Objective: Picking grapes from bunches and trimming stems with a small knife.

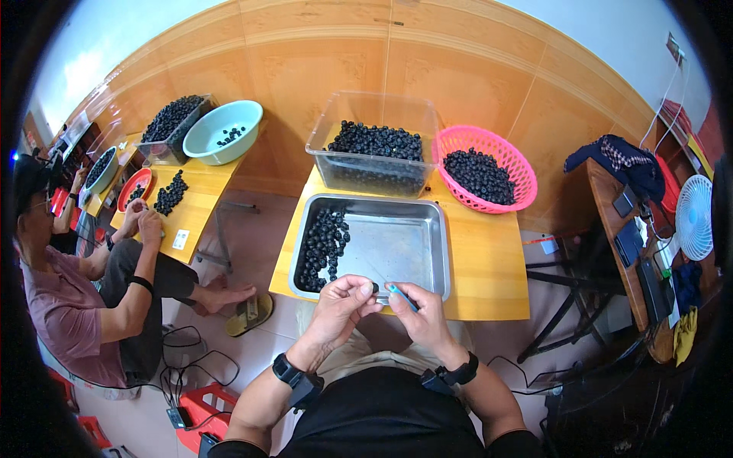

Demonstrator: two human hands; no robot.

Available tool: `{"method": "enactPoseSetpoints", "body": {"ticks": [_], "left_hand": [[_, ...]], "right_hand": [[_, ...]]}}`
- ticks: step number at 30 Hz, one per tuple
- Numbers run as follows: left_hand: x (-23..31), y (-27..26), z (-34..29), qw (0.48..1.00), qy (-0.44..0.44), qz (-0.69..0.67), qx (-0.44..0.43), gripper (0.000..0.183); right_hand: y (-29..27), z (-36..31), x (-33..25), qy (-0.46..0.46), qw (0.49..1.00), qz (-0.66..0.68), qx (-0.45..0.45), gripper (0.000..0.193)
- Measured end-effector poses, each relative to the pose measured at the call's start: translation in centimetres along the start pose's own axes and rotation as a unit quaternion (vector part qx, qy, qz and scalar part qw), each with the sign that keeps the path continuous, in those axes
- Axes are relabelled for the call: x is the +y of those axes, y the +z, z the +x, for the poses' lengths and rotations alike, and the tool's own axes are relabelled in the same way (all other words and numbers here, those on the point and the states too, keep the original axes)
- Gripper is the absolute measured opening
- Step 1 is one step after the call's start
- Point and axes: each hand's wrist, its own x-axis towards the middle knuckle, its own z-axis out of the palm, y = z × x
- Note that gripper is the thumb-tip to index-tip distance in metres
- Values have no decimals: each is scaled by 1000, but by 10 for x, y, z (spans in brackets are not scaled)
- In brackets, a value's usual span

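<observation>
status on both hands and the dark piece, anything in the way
Left hand pinching dark round piece. Right hand gripping blue tool close by. Hands at near edge of steel tray. No obstruction seen.

the bin (370, 175) stands behind the tray (397, 244) and left of the basket (524, 179).

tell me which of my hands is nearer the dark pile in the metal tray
Left. Your left hand is close below the dark pile in the picture; your right hand is farther off, to the pile's lower right.
</observation>
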Motion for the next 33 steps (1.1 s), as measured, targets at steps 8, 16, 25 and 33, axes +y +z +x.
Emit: {"method": "enactPoseSetpoints", "body": {"ticks": [8, 16, 25, 33], "left_hand": [[-1, 15, -6, 998, 37, -53, 15, 12], [-1, 19, -8, 997, 60, -53, 20, 13], [3, 26, -19, 993, 119, -7, 1, 14], [13, 21, -19, 989, 149, 2, -12, 13]], "right_hand": [[-3, 1, -15, -86, 992, -96, -13, 37], [-3, 1, -22, -121, 984, -128, -3, 35], [-3, 4, -23, -139, 977, -157, 35, 34], [-7, 6, -10, -67, 996, -44, 28, 36]]}}
